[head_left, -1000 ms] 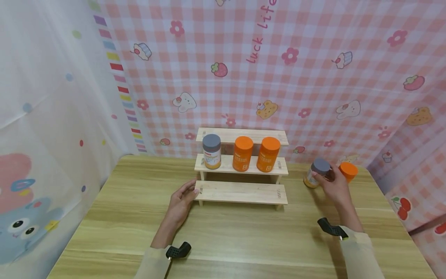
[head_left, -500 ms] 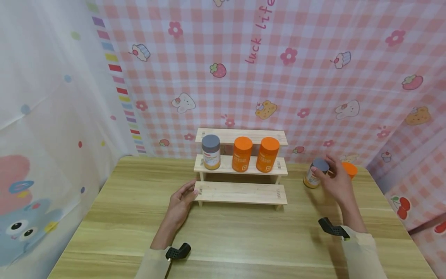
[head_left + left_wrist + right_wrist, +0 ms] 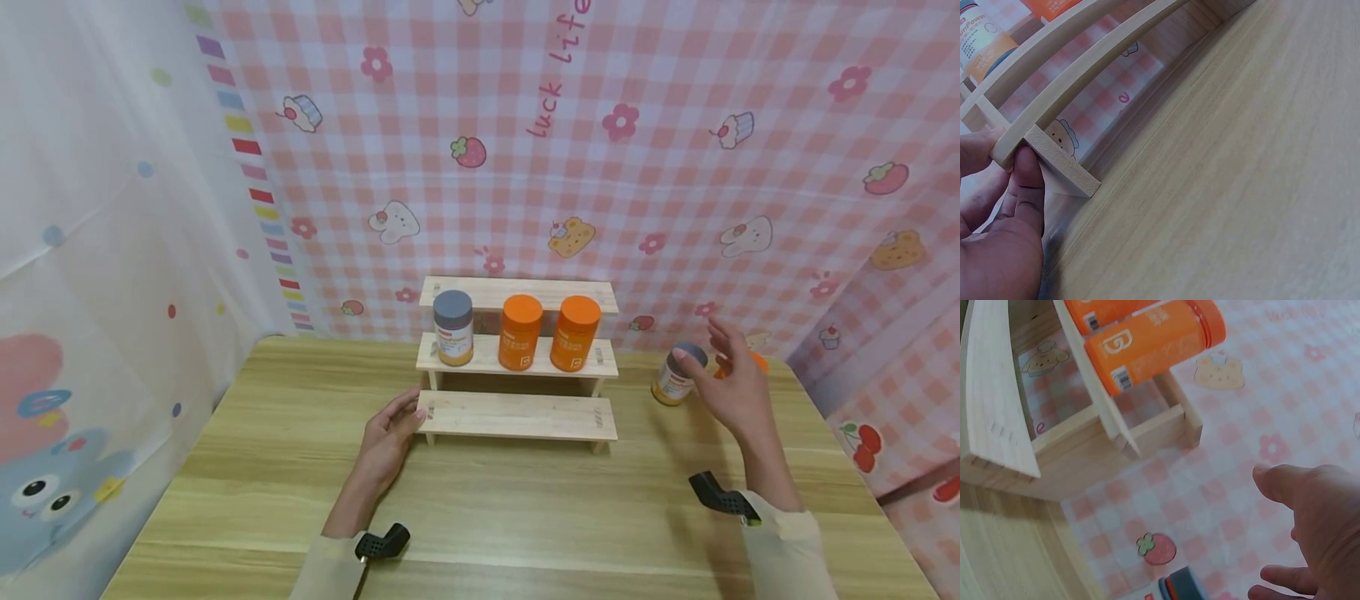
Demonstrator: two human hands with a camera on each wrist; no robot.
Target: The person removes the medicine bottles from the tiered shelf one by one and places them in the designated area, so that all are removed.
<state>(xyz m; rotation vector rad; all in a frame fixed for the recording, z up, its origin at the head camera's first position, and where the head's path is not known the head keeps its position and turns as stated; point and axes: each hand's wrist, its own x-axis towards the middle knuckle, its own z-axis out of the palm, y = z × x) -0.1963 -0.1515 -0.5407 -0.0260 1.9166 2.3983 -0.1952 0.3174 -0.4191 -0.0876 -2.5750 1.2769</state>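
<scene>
My left hand (image 3: 386,437) pinches the left end of the lowest step of a three-tier wooden shelf (image 3: 517,415). In the left wrist view, the thumb lies over the board and the fingers (image 3: 1029,187) are beneath it. Over at the right, my right hand (image 3: 737,392) holds nothing, its fingers spread beside a grey-lidded supplement bottle (image 3: 672,385) standing on the table. Its thumb overlaps the lid in the head view; the right wrist view shows a gap between hand and grey lid (image 3: 1188,586). Behind this hand, an orange bottle (image 3: 761,363) is mostly hidden.
On the middle step stand another grey-lidded bottle (image 3: 453,329) and two orange bottles, one central (image 3: 520,335) and one further right (image 3: 575,335). A pink checked cloth (image 3: 645,192) hangs behind the wood-grain table (image 3: 525,517).
My right hand has let go of the grey-lidded bottle and moved up and right, its fingers spreading. The bottle stays at the table's right side. My left hand keeps its place on the shelf.
</scene>
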